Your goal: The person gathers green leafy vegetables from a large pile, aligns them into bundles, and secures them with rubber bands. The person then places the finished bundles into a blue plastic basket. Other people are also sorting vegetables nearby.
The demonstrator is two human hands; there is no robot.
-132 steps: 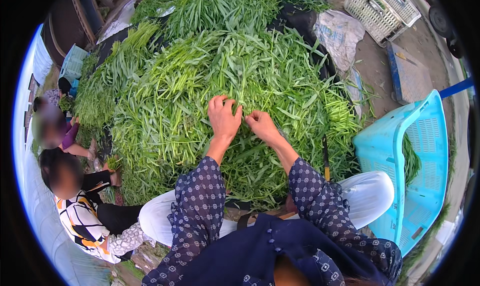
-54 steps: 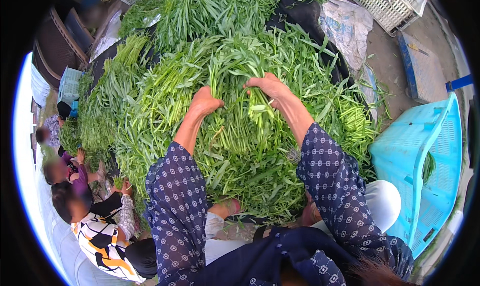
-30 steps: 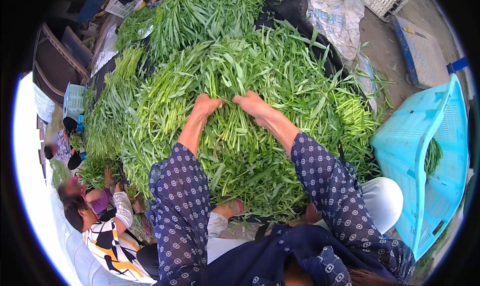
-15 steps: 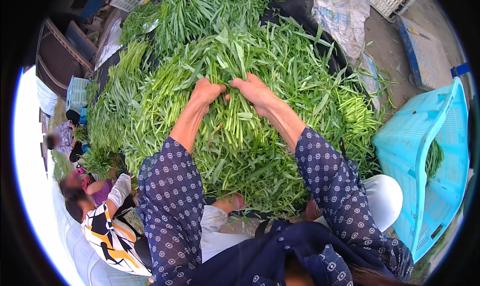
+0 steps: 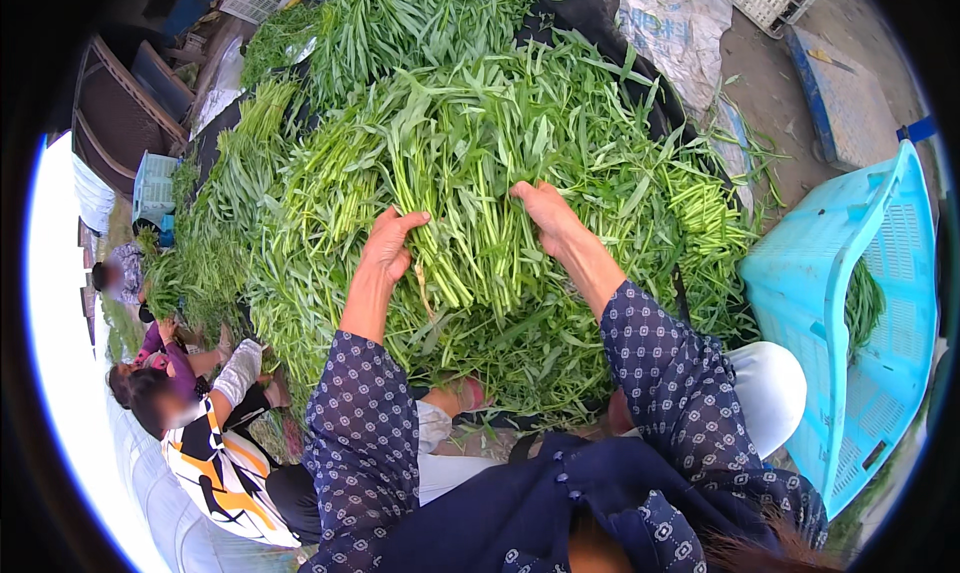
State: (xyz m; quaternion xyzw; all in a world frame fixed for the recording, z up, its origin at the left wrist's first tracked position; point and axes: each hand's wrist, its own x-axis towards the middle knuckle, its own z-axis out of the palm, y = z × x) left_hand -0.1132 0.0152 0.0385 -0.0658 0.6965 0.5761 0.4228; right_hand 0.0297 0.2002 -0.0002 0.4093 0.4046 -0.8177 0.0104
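Note:
A loose bunch of water spinach point(image 5: 465, 238) lies on the heap in front of me, its pale cut stems toward me and its leaves pointing away. My left hand point(image 5: 388, 245) is at the bunch's left side, thumb stretched out so that its tip meets the outer stems; the other fingers are curved and partly hidden. My right hand point(image 5: 552, 221) is at the right side, a little farther forward, with thumb and forefinger pointing at the leaves. Greens hide its other fingers. Neither hand is closed round the bunch.
A light-blue plastic crate point(image 5: 835, 313) with some greens inside leans at my right. A white sack point(image 5: 675, 33) and a blue-edged board point(image 5: 845, 98) lie beyond. Several people sit at the left, one in a patterned shirt point(image 5: 215, 473). More greens point(image 5: 415, 23) are piled at the back.
My hands were close together, pinching stems at the middle of the bunch. They have moved apart and nearer to me, and the stems between them are spread wider.

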